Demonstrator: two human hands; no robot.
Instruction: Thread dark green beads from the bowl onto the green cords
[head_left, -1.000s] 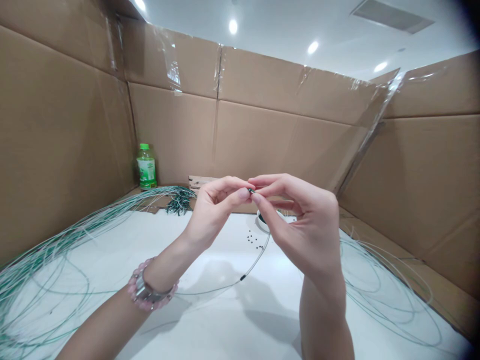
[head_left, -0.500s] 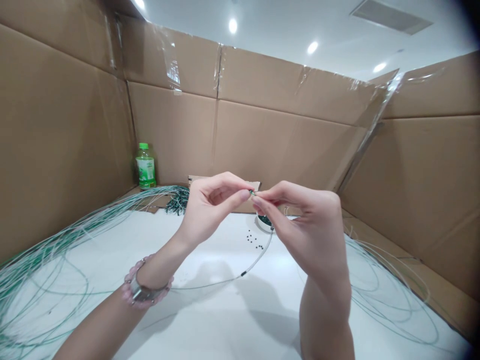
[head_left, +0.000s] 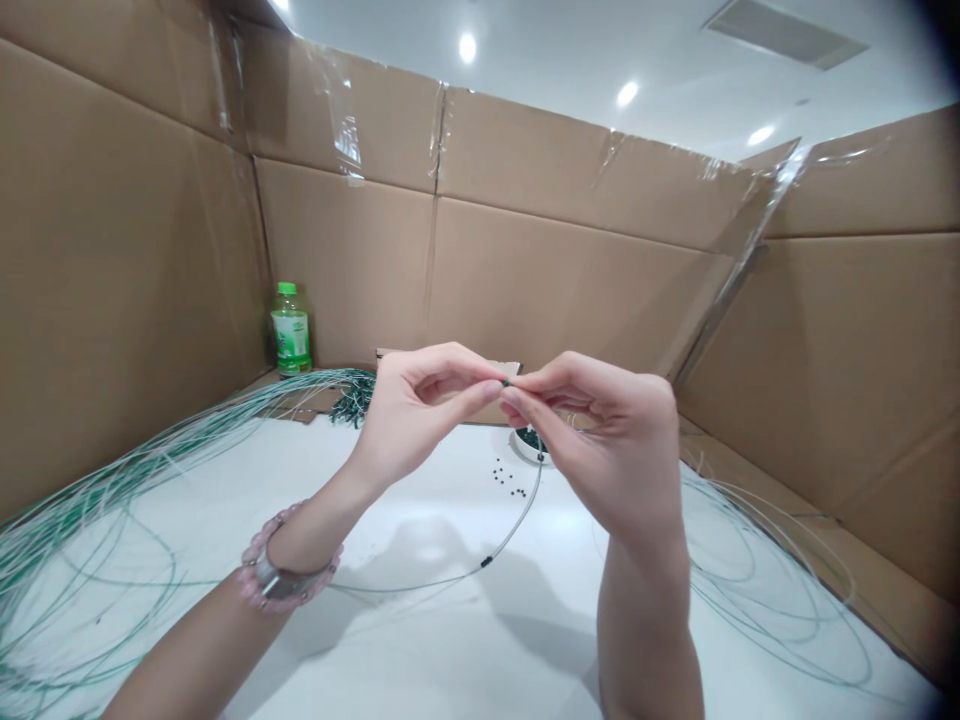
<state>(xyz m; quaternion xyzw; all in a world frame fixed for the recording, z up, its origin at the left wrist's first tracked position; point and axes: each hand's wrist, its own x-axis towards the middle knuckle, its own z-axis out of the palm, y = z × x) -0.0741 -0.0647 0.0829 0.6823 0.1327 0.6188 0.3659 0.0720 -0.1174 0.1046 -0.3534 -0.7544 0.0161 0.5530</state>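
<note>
A small dark green piece [head_left: 507,383] is pinched between the fingertips of both hands, above the white surface. My left hand [head_left: 427,400], with a pink bead bracelet at the wrist, grips it from the left. From the right, my right hand [head_left: 600,430] meets it with thumb and index finger pressed together. A thin pale cable [head_left: 517,522] with a black sleeve [head_left: 487,561] on it curves from near my left wrist up toward my right hand. Partly behind my right hand stands a round white dish [head_left: 529,451] holding dark green bits.
Several tiny black pieces [head_left: 510,478] lie by the dish. Bundled green and white wires [head_left: 112,490] spread along the left; more loose wires [head_left: 780,590] loop at the right. A green bottle [head_left: 291,332] stands back left, against cardboard walls [head_left: 562,280].
My right hand has shifted slightly left and up, and its fingertips are closer to those of my left hand. The curved cable has moved a little left at its upper end.
</note>
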